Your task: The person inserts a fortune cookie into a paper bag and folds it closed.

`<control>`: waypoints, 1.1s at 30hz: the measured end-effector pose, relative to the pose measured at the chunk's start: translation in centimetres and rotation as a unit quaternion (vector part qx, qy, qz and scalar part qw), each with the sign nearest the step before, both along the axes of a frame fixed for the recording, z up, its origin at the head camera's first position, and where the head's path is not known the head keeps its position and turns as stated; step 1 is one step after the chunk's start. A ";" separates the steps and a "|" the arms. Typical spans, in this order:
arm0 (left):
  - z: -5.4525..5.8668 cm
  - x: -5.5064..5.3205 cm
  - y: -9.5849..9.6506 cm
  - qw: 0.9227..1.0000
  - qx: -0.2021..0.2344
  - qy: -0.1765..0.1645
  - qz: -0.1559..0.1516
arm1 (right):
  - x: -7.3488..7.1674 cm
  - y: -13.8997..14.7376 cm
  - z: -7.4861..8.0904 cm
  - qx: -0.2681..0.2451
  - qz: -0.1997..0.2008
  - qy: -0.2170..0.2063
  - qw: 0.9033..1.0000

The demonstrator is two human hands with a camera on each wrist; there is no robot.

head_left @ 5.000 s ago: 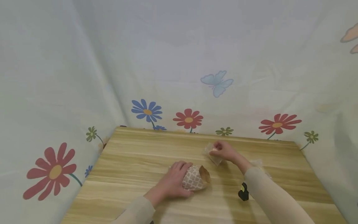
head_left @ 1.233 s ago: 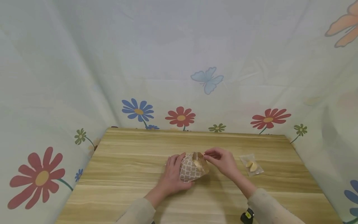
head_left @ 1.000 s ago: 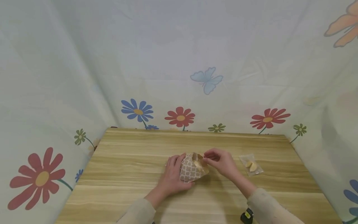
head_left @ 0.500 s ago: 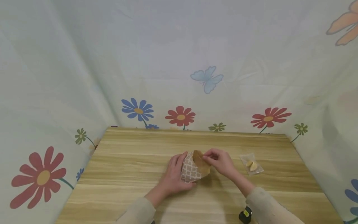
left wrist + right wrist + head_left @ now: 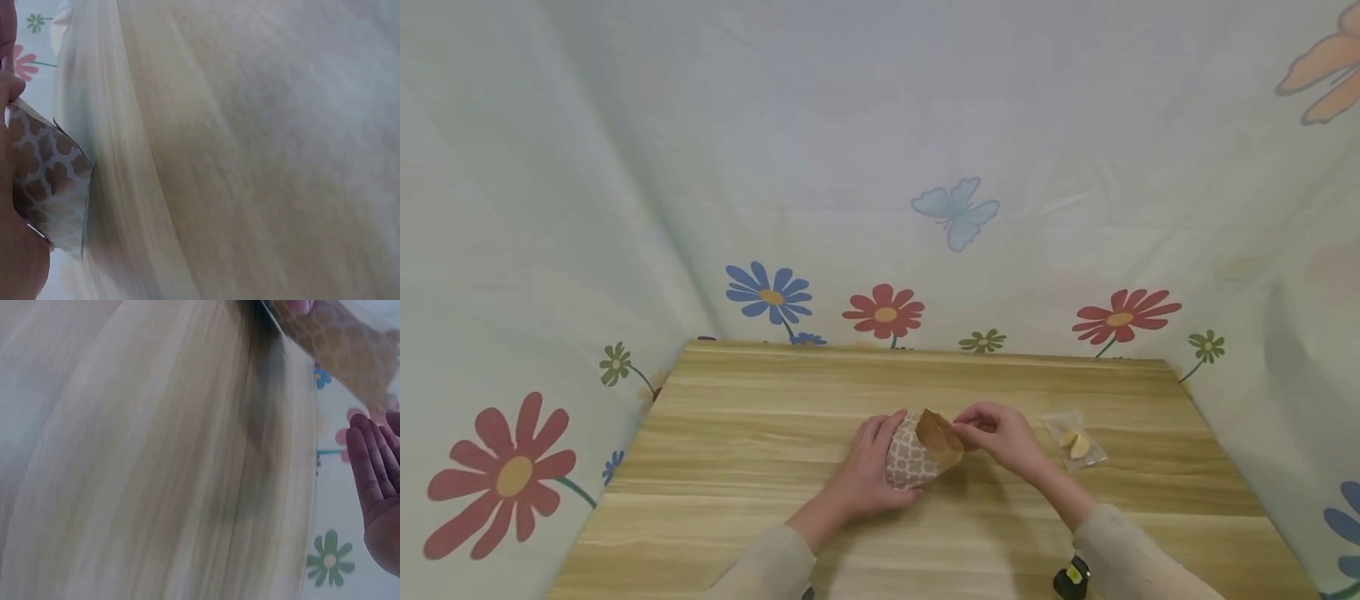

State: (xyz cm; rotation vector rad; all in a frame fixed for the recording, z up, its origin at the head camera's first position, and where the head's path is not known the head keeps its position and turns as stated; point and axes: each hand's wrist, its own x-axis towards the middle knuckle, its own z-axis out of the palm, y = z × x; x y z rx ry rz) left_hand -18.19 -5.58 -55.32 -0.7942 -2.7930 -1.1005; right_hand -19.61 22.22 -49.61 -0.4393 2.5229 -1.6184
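Observation:
A paper bag (image 5: 912, 457) with a brown and white lattice print lies on the table, its plain brown mouth gaping to the right. My left hand (image 5: 867, 471) grips it from the left, thumb at the near side and fingers over the far side. At the rim of the mouth, my right hand (image 5: 1003, 437) pinches the paper between thumb and forefinger. The left wrist view shows the bag (image 5: 50, 181) against the left hand (image 5: 19, 250). In the right wrist view the other fingers of the right hand (image 5: 381, 481) are straight, near the corner of the bag (image 5: 350, 350).
To the right of the right hand lies a clear packet (image 5: 1073, 440) with what looks like a fortune cookie in it. A small black device (image 5: 1072, 577) with a yellow mark is by the right sleeve. The wooden table (image 5: 760, 400) meets a flower-printed cloth (image 5: 842, 225) behind.
Five seconds ago my right hand held a clear packet beyond the bag; now it is at the bag's rim. A pale thing showed in the mouth a second ago and no longer shows.

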 end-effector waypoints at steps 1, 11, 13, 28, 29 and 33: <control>0.0 0.0 -0.1 1.000 0.001 0.001 -0.002 | 0.0 0.5 0.0 -0.001 0.000 -0.006 1.000; -0.1 0.2 -0.2 1.000 -0.002 -0.001 -0.030 | 0.5 7.6 1.1 0.098 -0.063 0.013 0.993; -0.1 0.2 -0.2 1.000 -0.003 -0.001 -0.029 | 0.7 9.0 1.4 0.118 -0.074 0.027 0.990; -0.1 0.4 -0.4 0.999 -0.005 0.014 -0.032 | 0.7 16.1 1.3 0.245 -0.123 0.021 0.961; -0.1 0.4 -0.4 0.999 -0.006 0.016 -0.032 | 0.7 16.3 1.2 0.251 -0.126 0.015 0.960; -0.1 0.4 -0.4 0.999 -0.008 0.026 -0.032 | 0.6 17.3 0.7 0.260 -0.132 -0.011 0.957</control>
